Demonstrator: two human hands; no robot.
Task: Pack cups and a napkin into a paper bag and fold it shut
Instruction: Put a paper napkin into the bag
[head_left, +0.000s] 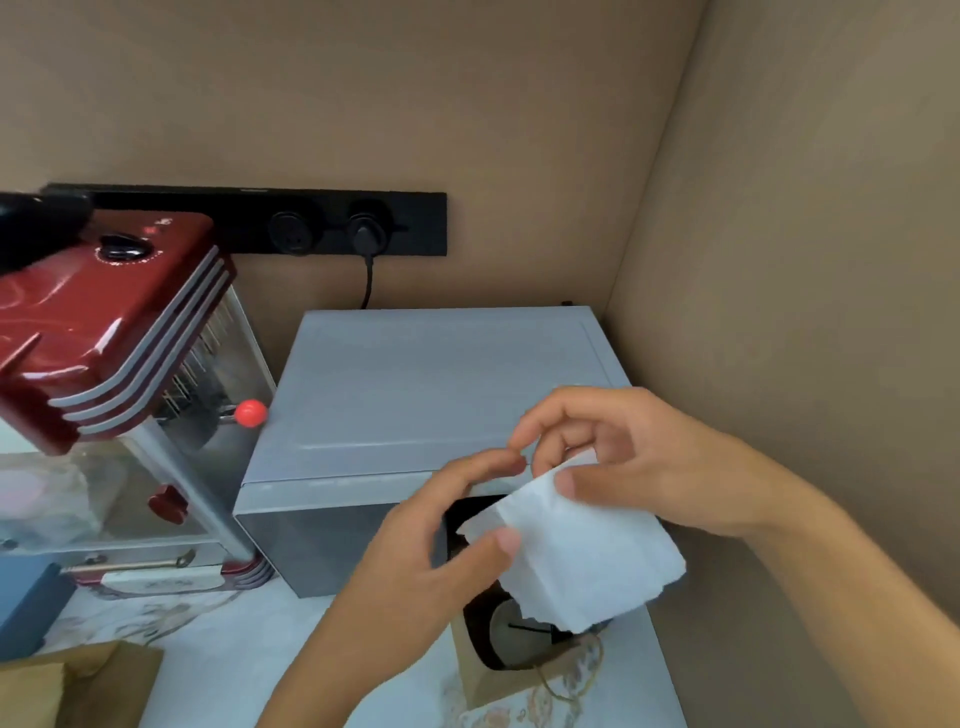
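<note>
Fingers (563, 480) of the right hand (639, 462) pinch the upper edge of the napkin (576, 556), thumb pressed on its face, while the left hand (415, 566) nips the left edge between thumb and forefinger. Both hands are thus closed on the one sheet, holding it in the air just above the open mouth of the bag (498, 670). That bag stands on the counter (218, 639) against a grey appliance (415, 384), and a dark-lidded cup (514, 631) shows inside it.

The napkin is thin white tissue, limp and nearly weightless, with a ragged lower edge; it would likely tear under a tug and crumple readily, so light pinches at the edges look right. The bag is stiff brown paper with a twine handle, likely to hold a crease well when folded.
</note>
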